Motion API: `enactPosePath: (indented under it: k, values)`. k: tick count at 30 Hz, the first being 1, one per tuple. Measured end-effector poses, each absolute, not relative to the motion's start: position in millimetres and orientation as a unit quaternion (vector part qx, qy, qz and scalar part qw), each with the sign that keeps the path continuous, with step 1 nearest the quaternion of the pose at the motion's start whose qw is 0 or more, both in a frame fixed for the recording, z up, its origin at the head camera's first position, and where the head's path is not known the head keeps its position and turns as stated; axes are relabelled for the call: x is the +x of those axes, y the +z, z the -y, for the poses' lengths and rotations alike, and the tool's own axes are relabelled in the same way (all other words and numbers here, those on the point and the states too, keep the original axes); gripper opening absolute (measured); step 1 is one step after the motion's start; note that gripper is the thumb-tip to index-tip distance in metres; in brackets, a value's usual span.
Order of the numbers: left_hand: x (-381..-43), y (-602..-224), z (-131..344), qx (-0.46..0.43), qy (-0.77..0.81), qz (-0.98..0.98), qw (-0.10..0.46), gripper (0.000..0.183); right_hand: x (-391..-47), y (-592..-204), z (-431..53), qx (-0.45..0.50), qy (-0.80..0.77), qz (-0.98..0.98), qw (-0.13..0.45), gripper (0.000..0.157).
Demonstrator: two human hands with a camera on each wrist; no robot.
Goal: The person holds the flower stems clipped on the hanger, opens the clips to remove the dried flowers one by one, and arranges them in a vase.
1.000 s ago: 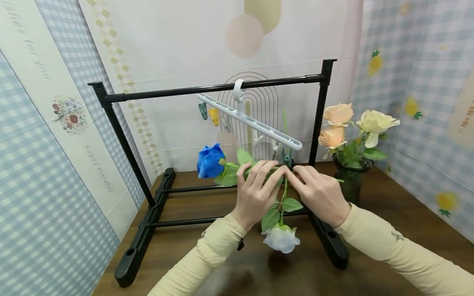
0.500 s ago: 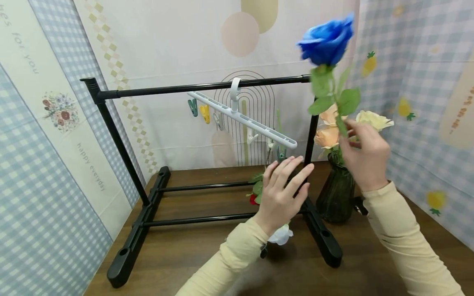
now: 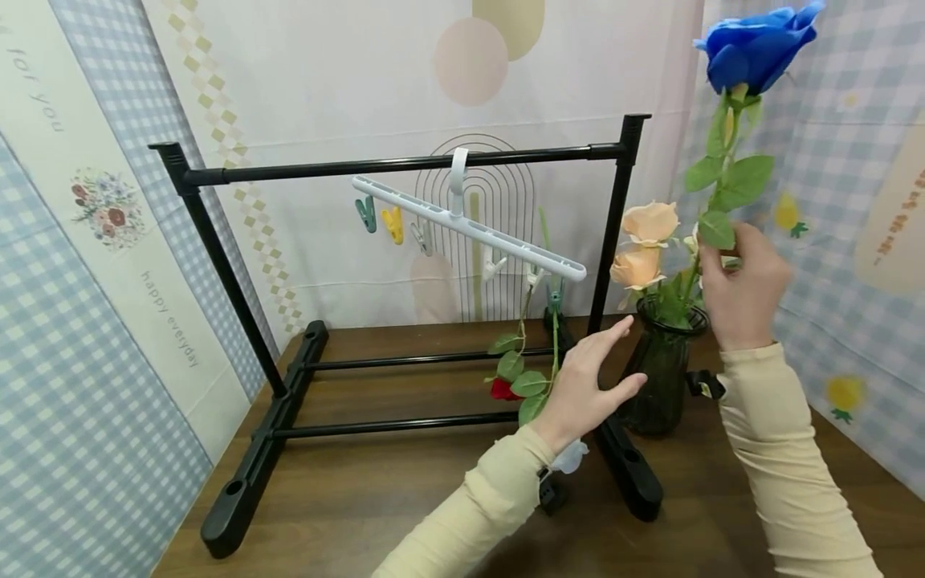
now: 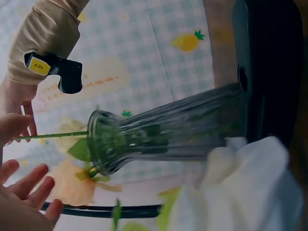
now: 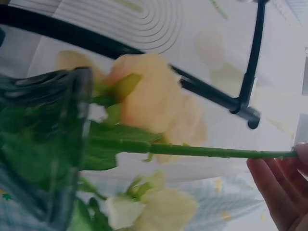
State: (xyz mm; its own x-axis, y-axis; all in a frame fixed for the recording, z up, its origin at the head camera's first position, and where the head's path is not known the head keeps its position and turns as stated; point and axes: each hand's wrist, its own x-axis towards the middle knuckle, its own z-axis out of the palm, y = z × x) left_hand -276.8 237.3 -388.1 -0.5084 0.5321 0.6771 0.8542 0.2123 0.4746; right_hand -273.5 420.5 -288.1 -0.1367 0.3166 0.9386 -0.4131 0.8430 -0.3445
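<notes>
Your right hand (image 3: pixel 747 293) pinches the blue rose (image 3: pixel 760 52), left hand (image 3: pixel 587 389) spread wide
Murky inside, but a snagged stem (image 5: pixel 207 151) could tip the vase (image 3: pixel 655 385) near the table's (image 3: pixel 405 486) right edge.

Six roses (image 3: pixel 759 50), two of them peach, appear alongside six clothespins (image 3: pixel 393 225), one vase (image 3: pixel 658 379), one clip hanger (image 3: pixel 477 231), one rack (image 3: pixel 347 168) and two hands (image 3: pixel 748 291).

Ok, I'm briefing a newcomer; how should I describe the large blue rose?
Right of the black tubular rack stands a dark green glass vase. From its mouth a leafy green stem, pinched by the right hand, rises to the blue rose. It is the only blue bloom, higher than the peach roses and cream rose.
</notes>
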Motion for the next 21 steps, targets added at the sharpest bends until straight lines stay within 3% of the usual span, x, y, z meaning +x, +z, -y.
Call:
enactPosePath:
  k: [12,16,21]
  values:
    - [-285.2,-403.3,-283.5,-0.307,-0.569,0.756,-0.100,0.088,-278.8,-302.5,-436.9,-0.036,0.305,0.707,0.637,0.028]
    - [-290.4,-409.1,-299.8,-0.264,-0.599,0.745,-0.128,0.091,-275.7,-302.7,-439.9,-0.057,0.306,0.724,0.616,0.027]
    - [-299.3,-414.5,-319.3,-0.226,-0.600,0.761,-0.103,0.092,-274.8,-303.2,-441.4,-0.064,0.308,0.737,0.598,0.024]
